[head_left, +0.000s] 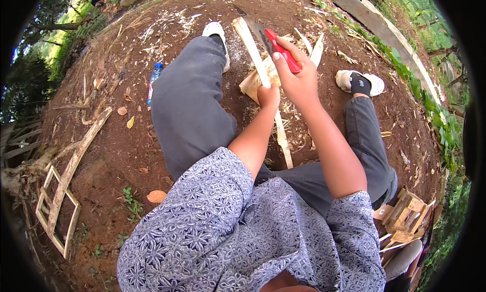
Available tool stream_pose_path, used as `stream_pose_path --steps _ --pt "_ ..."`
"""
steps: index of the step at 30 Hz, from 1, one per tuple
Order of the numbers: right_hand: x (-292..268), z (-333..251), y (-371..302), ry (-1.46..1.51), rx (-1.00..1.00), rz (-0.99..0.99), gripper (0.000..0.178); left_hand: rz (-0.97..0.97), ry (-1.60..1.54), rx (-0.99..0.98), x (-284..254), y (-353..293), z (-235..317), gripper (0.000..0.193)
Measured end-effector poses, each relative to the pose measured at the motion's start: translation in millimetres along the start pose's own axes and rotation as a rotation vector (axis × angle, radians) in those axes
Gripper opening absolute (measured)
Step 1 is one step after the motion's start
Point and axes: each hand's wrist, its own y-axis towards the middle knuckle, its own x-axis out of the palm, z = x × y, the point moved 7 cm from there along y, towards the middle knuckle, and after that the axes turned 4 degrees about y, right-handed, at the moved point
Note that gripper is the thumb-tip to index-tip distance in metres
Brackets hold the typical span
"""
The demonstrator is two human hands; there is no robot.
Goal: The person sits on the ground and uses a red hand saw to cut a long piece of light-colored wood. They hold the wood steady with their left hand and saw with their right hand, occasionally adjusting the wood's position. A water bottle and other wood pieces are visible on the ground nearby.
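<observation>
A long pale wooden strip (248,41) slants between my spread legs, and my left hand (269,96) is closed around its middle. In my right hand (298,79) is the red handle of a hand saw (260,35). The saw's dark blade points up and left, right beside the strip's far part; whether its edge touches the wood I cannot tell. Below the strip lies a wooden block (249,85) on the ground, partly hidden by my left hand. Split pieces of pale wood (317,50) lie just beyond my right hand.
Wood shavings (172,26) litter the brown soil. A blue-capped plastic bottle (154,80) lies left of my left leg. At the far left, a plank (76,163) rests across a wooden frame (73,228). Wooden pieces (405,216) are stacked at lower right; a concrete edge (387,31) borders the right.
</observation>
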Motion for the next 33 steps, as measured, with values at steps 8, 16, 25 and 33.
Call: stream_pose_path --steps 8,16,25,33 --pt "23.0 8.4 6.8 0.019 0.007 0.036 0.039 0.052 -0.167 0.235 -1.8 -13.8 28.4 0.044" --pt "29.7 11.4 -10.3 -0.056 -0.029 0.035 0.040 0.061 0.005 0.096 2.7 -9.3 21.8 0.042" --pt "-6.0 -51.5 -63.2 -0.167 0.105 -0.036 0.040 0.073 0.090 0.036 3.9 -4.2 8.0 0.033" --pt "59.0 44.9 40.4 -0.145 0.014 -0.015 0.035 0.038 0.096 0.090 -3.2 -16.7 35.2 0.035"
